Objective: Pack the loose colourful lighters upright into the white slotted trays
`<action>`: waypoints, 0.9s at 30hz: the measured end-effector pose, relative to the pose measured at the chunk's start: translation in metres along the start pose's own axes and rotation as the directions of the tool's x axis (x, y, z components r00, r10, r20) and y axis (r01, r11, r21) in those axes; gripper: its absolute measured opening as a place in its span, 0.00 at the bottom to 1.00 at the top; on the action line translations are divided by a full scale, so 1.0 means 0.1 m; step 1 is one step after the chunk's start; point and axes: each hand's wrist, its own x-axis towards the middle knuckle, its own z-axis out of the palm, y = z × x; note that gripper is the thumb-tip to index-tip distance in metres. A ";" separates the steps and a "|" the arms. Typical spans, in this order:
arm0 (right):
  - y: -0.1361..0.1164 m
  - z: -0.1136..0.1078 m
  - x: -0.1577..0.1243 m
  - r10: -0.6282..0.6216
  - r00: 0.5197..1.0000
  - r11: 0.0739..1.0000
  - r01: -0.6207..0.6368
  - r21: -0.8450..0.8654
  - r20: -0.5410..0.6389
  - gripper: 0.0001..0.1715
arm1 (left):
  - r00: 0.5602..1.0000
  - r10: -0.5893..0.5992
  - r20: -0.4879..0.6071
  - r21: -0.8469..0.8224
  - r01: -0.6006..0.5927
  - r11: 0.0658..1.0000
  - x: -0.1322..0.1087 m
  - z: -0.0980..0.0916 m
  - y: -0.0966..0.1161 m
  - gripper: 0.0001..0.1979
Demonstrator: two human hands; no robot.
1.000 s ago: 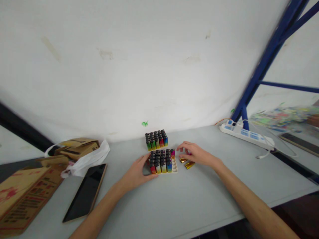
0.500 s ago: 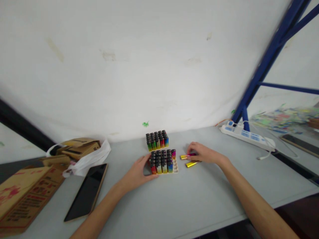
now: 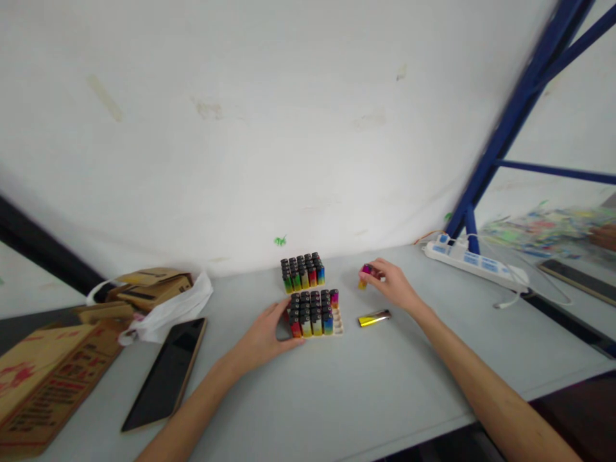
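My right hand (image 3: 391, 282) pinches a purple-and-yellow lighter (image 3: 364, 277), held nearly upright just off to the right of the trays. Below it on the table lies another lighter (image 3: 374, 318), shiny yellow with a silvery end. A pale tray (image 3: 339, 330) stands in front of me, filled with upright black-topped lighters (image 3: 311, 314) in several colours. Its right column holds one purple lighter (image 3: 335, 298) at the back and bare slots in front. My left hand (image 3: 264, 333) grips this tray's left side, thumb along the front edge and fingers behind.
A second block of upright lighters (image 3: 303, 273) stands behind, near the wall. On the left are a tablet (image 3: 166, 375), a white plastic bag (image 3: 178, 308) and cardboard boxes (image 3: 58, 378). A power strip (image 3: 476, 260) with cables lies at the right, beside a blue metal frame (image 3: 500, 135).
My right hand has raised the purple-and-yellow lighter from beside the other loose one, moving it away from me and turning it upright. My left hand stays on the tray.
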 end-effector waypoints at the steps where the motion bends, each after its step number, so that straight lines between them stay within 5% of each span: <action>1: -0.01 0.02 0.00 0.020 1.000 0.998 -0.019 0.060 -0.012 0.27 | 1.000 0.000 -0.001 -0.001 0.000 1.000 0.00 0.00 0.00 0.44; 8: -0.17 0.15 -0.03 0.140 0.970 0.828 -0.226 0.514 0.201 0.34 | 1.000 0.004 0.002 0.005 -0.004 1.000 0.01 0.01 -0.01 0.45; 13: -0.27 0.27 -0.04 0.179 0.963 0.724 -0.266 0.636 0.199 0.36 | 1.000 0.000 -0.010 0.001 0.000 1.000 0.00 0.01 -0.01 0.44; 21: -0.35 0.33 -0.07 0.307 0.879 0.618 -0.476 0.626 0.366 0.40 | 1.000 0.006 -0.011 0.004 -0.006 1.000 0.00 0.01 -0.01 0.45; 27: -0.37 0.40 -0.09 0.418 0.860 0.678 -0.509 0.530 0.291 0.34 | 1.000 0.014 -0.013 -0.002 -0.014 1.000 0.00 0.02 -0.03 0.44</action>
